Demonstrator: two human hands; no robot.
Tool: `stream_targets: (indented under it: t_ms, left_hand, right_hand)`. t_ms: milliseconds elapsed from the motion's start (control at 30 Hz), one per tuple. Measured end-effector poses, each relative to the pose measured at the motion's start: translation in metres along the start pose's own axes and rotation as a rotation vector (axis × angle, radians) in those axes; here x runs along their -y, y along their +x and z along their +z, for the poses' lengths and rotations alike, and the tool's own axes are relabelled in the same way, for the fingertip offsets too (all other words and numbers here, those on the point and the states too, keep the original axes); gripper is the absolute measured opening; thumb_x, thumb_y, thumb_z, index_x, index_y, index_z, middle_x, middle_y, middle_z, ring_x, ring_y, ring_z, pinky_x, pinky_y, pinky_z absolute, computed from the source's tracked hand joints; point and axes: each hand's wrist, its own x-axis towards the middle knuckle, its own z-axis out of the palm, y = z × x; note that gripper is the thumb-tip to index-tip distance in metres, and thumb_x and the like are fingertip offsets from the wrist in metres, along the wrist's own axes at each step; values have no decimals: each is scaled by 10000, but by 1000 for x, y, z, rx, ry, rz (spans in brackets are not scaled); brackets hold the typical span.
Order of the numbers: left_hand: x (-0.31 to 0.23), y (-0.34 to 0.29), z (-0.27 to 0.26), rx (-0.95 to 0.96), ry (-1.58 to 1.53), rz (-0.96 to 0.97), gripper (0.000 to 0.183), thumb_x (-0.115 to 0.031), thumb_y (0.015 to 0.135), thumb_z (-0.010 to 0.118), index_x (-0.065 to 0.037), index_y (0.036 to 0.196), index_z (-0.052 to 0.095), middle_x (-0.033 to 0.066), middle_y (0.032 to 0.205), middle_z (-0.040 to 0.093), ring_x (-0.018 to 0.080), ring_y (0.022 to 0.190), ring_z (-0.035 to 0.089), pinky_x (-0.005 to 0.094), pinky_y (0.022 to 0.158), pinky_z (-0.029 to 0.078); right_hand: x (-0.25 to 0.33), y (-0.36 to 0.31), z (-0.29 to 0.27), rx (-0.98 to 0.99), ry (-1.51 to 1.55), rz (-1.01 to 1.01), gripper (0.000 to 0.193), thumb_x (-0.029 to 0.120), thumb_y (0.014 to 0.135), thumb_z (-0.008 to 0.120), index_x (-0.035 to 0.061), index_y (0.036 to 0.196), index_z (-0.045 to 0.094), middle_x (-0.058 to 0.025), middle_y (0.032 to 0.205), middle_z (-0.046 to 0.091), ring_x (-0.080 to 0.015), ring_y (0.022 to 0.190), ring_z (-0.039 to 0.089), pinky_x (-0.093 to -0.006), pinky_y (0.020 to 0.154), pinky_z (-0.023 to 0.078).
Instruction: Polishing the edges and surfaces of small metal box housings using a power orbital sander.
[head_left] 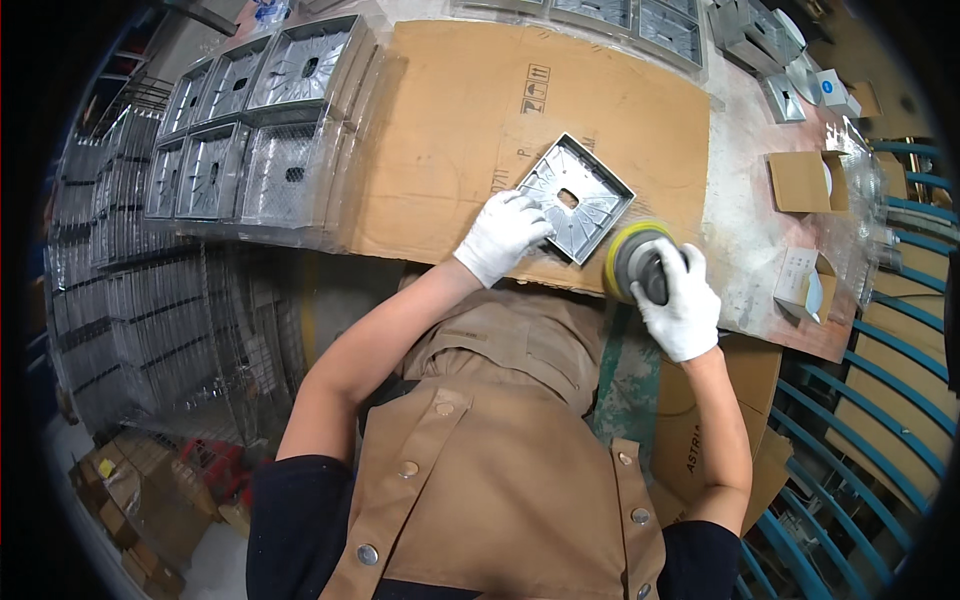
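Note:
A square, shallow metal housing [592,190] lies turned at an angle on the brown cardboard sheet [450,120], its ribbed inside facing up and an opening in its middle. White-gloved, my left hand [505,238] grips the near left edge of this housing, fingers over the rim. In my right hand [682,303], also gloved, is a round orbital sander [632,262] with a dark grey body and a yellow-green rim. The sander is tilted beside the right corner of the housing, near the front edge of the cardboard; whether they touch I cannot tell.
Clear plastic trays [345,170] of similar metal housings stand at the left, with more trays [640,25] at the far edge. Small open cardboard boxes [800,182] sit on the right of the table. Blue curved rails [905,345] run beyond it. Stacked trays [150,330] fill the left side.

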Motion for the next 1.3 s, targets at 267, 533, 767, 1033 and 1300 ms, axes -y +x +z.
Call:
stream_targets:
  t_ms: [267, 533, 767, 1033, 1300]
  left_hand:
    - [6, 0, 17, -167, -168, -35, 281, -321, 661, 853, -185, 811, 658, 9, 806, 650, 213, 871, 669, 431, 952, 479]
    - [13, 4, 14, -139, -146, -10, 309, -366, 673, 848, -179, 788, 630, 9, 786, 627, 221, 834, 654, 444, 964, 469]
    - [13, 7, 8, -142, -216, 1, 389, -475, 655, 848, -178, 820, 658, 1, 801, 636, 215, 858, 664, 439, 996, 446]
    - [11, 7, 5, -89, -201, -31, 445, -529, 653, 834, -158, 800, 638, 16, 806, 621, 236, 856, 649, 448, 971, 469]
    - [13, 8, 10, -119, -220, -27, 479, -536, 648, 836, -163, 902, 677, 12, 867, 663, 233, 907, 660, 454, 991, 447]
  right_hand:
    - [35, 24, 4, 451, -11, -227, 714, 98, 732, 735, 248, 1397, 525, -315, 1300, 518, -471, 911, 683, -502, 782, 593]
    - [-27, 96, -3, 198, -30, -64, 586, 225, 840, 782, 241, 1371, 535, -246, 1304, 538, -448, 1055, 656, -452, 891, 568]
    - [-53, 124, 6, -91, 3, 118, 614, 258, 807, 807, 194, 1370, 570, -224, 1225, 592, -417, 1056, 646, -443, 914, 548]
    - [9, 126, 14, -16, 14, 39, 620, 322, 832, 767, 226, 1393, 522, -230, 1268, 560, -423, 1053, 669, -468, 894, 564]
    - [39, 157, 20, 130, -33, -44, 494, 305, 892, 693, 228, 1350, 527, -251, 1159, 560, -451, 933, 678, -496, 828, 568]
